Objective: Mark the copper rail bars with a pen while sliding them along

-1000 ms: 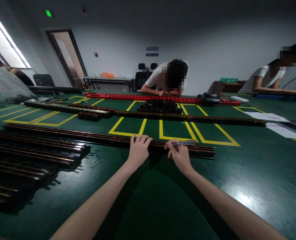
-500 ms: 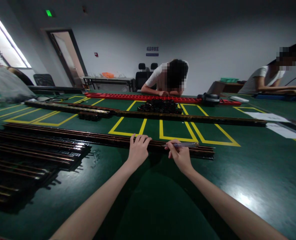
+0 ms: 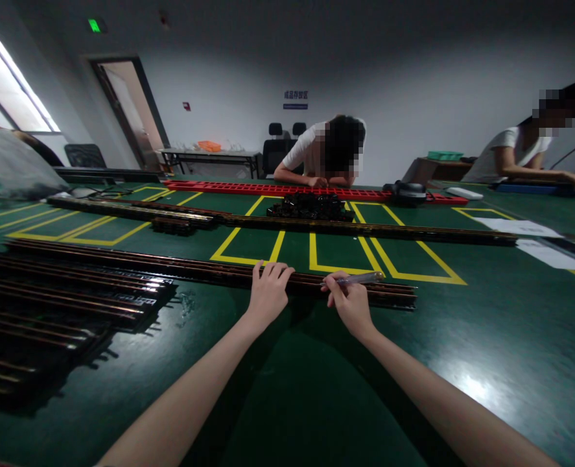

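Note:
A long black track-like strip (image 3: 146, 261) with copper-coloured rails runs across the green table in front of me. My left hand (image 3: 268, 290) rests on this strip near its middle, fingers spread over its far edge; the thumb is hidden. Further right, my right hand (image 3: 348, 298) is closed in a writing grip around a slim pen-like tool with a clear barrel (image 3: 362, 278). The tool's tip points left, at the rails, and its back end slants up to the right. Whether the tip touches the rails I cannot tell.
Several similar strips (image 3: 68, 295) are stacked at the left. Beyond lie another long strip (image 3: 413, 232), a dark heap of small parts (image 3: 311, 207), a red slotted bar (image 3: 248, 188) and paper sheets (image 3: 554, 254). One person (image 3: 326, 152) leans on the far side; another (image 3: 520, 152) sits right.
The back end of the pen-like tool has tilted up slightly. My left hand and the strip stay put. The person at the right has shifted a hand.

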A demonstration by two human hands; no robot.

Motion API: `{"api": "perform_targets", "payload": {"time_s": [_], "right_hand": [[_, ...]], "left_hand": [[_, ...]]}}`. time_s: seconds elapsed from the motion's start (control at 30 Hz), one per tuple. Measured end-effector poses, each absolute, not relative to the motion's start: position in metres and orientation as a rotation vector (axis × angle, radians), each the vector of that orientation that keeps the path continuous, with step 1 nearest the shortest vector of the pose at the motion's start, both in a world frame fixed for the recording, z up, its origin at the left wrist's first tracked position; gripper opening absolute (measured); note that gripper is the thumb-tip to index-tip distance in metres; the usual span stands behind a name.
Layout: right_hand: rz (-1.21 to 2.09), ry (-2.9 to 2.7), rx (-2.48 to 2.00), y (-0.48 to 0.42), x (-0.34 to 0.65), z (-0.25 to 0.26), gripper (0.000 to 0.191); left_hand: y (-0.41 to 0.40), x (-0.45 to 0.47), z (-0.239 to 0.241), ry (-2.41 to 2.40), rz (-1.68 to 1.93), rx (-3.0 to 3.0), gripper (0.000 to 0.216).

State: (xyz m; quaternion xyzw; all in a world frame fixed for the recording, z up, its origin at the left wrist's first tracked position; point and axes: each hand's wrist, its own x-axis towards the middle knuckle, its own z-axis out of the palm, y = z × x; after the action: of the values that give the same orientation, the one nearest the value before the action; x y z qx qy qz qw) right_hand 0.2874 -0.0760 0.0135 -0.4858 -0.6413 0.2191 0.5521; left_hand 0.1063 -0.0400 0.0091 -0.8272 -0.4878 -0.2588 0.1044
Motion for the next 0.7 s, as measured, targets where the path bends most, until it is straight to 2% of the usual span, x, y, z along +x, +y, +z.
{"api": "perform_targets", "payload": {"time_s": [0.3,0.7], "right_hand": [[0.594,-1.550,-1.142,-0.0743,0.2877,0.0138,0.039],[0.565,-1.556,-1.140,-0.0731,0.2872,0.0101,0.041]], "left_hand": [[-0.0355,0.1005,0.0084,-1.433,-0.820,-2.585,0.047],[-0.0374,0.1022,0.0110,-1.474,-0.756,-2.602,0.035]]}}
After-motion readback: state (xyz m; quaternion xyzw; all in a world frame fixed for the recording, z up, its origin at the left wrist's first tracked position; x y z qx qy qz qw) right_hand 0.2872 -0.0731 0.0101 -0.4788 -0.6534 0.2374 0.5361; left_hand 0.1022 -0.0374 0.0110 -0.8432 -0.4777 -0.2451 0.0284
